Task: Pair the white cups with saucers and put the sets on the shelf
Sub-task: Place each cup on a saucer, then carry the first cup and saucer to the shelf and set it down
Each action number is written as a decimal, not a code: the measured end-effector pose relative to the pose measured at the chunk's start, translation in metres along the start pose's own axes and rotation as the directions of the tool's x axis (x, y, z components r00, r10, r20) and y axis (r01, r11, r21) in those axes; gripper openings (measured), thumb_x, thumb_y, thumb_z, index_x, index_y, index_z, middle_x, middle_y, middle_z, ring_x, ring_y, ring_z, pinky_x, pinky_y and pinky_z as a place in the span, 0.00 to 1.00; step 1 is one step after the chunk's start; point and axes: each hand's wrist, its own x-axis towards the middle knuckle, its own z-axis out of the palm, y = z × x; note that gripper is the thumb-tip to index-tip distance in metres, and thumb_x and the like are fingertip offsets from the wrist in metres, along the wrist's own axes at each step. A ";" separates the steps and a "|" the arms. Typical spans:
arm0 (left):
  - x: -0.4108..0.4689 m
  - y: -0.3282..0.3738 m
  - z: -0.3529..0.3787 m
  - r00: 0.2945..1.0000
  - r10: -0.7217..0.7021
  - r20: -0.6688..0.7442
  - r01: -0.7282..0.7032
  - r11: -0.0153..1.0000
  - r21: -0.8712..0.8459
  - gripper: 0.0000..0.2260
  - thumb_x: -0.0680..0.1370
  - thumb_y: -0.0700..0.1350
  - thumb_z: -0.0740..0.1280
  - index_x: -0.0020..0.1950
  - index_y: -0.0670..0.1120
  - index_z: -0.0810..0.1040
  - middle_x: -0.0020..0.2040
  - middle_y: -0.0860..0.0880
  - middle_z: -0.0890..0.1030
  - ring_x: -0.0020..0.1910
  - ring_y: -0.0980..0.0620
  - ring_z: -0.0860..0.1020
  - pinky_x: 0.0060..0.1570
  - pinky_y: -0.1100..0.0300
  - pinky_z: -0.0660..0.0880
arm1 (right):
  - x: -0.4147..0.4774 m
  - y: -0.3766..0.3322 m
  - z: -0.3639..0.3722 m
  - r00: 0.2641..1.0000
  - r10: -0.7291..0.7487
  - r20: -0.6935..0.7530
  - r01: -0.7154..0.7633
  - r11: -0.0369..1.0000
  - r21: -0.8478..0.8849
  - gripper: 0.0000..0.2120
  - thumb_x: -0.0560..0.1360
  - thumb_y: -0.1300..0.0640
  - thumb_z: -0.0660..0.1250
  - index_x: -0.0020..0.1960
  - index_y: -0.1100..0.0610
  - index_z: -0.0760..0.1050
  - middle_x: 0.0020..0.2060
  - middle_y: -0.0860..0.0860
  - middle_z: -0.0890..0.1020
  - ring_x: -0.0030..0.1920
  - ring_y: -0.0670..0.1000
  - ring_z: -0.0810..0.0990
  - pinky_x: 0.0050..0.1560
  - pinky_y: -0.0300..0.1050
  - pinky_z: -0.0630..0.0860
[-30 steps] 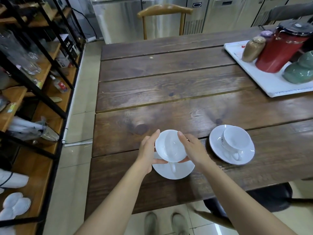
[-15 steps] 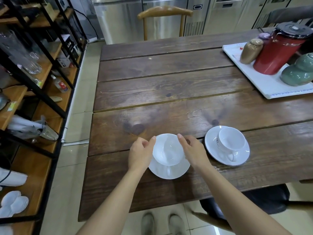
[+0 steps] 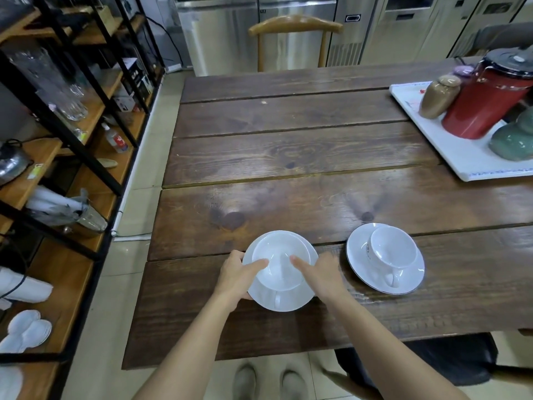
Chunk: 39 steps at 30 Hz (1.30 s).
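Observation:
A white cup (image 3: 281,262) sits on a white saucer (image 3: 291,301) near the front edge of the wooden table (image 3: 288,168). My left hand (image 3: 238,274) grips the saucer's left rim, thumb resting on the cup's rim. My right hand (image 3: 320,274) grips the right rim the same way. The cup's handle points toward me. To the right stands a second cup (image 3: 393,251) on its own saucer (image 3: 357,255), untouched. The black-framed wooden shelf (image 3: 95,134) lines the left side.
A white tray (image 3: 467,160) at the far right carries a red pot (image 3: 487,96), a brown jar (image 3: 438,96) and a green vessel (image 3: 513,140). A wooden chair (image 3: 294,27) stands behind the table. The shelf holds glassware (image 3: 54,82), a bottle and white dishes (image 3: 26,330).
The cup was held above the saucer a second ago; it now rests on it. Both hands have slid from the cup down to the saucer's rim.

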 end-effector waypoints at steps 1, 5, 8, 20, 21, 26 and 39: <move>-0.002 0.001 0.000 1.000 0.012 -0.014 -0.012 1.000 0.000 0.15 0.72 0.50 0.70 0.53 0.45 0.71 0.55 0.45 0.76 0.51 0.47 0.78 0.37 0.51 0.81 | 0.001 -0.001 -0.001 1.000 -0.003 0.014 0.002 0.999 0.038 0.35 0.70 0.43 0.69 0.65 0.66 0.64 0.62 0.58 0.71 0.57 0.57 0.76 0.54 0.52 0.76; -0.017 0.007 -0.003 0.994 0.048 -0.100 -0.054 0.997 -0.062 0.18 0.73 0.53 0.69 0.57 0.49 0.66 0.53 0.49 0.74 0.50 0.50 0.75 0.36 0.57 0.76 | -0.002 -0.018 -0.004 0.991 -0.055 0.119 0.042 0.992 0.115 0.34 0.71 0.46 0.68 0.67 0.63 0.58 0.58 0.54 0.73 0.56 0.56 0.76 0.53 0.53 0.77; -0.033 0.012 -0.019 0.988 0.056 -0.145 -0.085 0.976 -0.202 0.22 0.73 0.54 0.69 0.60 0.53 0.62 0.51 0.52 0.72 0.49 0.51 0.74 0.41 0.56 0.77 | -0.011 -0.047 -0.002 0.968 -0.204 0.146 0.195 0.978 0.075 0.28 0.75 0.48 0.66 0.65 0.62 0.59 0.56 0.54 0.73 0.52 0.54 0.75 0.46 0.47 0.73; -0.116 -0.010 -0.130 0.873 0.163 -0.460 -0.370 0.836 -0.405 0.19 0.74 0.55 0.67 0.59 0.51 0.64 0.51 0.50 0.74 0.49 0.51 0.75 0.45 0.52 0.77 | -0.112 -0.131 0.060 0.832 -0.456 0.316 0.425 0.890 0.166 0.28 0.75 0.48 0.65 0.68 0.61 0.61 0.56 0.54 0.75 0.50 0.53 0.77 0.37 0.43 0.73; -0.126 -0.017 -0.144 0.863 0.159 -0.480 -0.386 0.820 -0.422 0.20 0.74 0.56 0.67 0.59 0.51 0.64 0.52 0.49 0.74 0.50 0.49 0.75 0.45 0.52 0.77 | -0.125 -0.136 0.072 0.816 -0.470 0.336 0.436 0.883 0.176 0.28 0.75 0.48 0.65 0.68 0.62 0.61 0.56 0.55 0.76 0.50 0.53 0.78 0.35 0.42 0.72; -0.188 -0.069 -0.225 0.776 0.073 -0.627 -0.414 0.809 -0.418 0.20 0.76 0.56 0.64 0.61 0.48 0.64 0.50 0.50 0.72 0.46 0.52 0.73 0.37 0.56 0.72 | -0.200 -0.154 0.152 0.720 -0.489 0.493 0.464 0.867 0.182 0.33 0.71 0.46 0.68 0.69 0.62 0.62 0.57 0.56 0.76 0.48 0.53 0.79 0.34 0.44 0.74; -0.381 -0.251 -0.388 0.286 -0.319 -0.904 -0.504 0.752 -0.425 0.20 0.76 0.56 0.64 0.60 0.44 0.66 0.46 0.52 0.74 0.42 0.56 0.74 0.31 0.63 0.69 | -0.437 -0.138 0.397 0.203 -0.426 0.882 0.618 0.755 0.222 0.26 0.75 0.49 0.65 0.66 0.62 0.65 0.49 0.51 0.73 0.46 0.51 0.75 0.34 0.43 0.69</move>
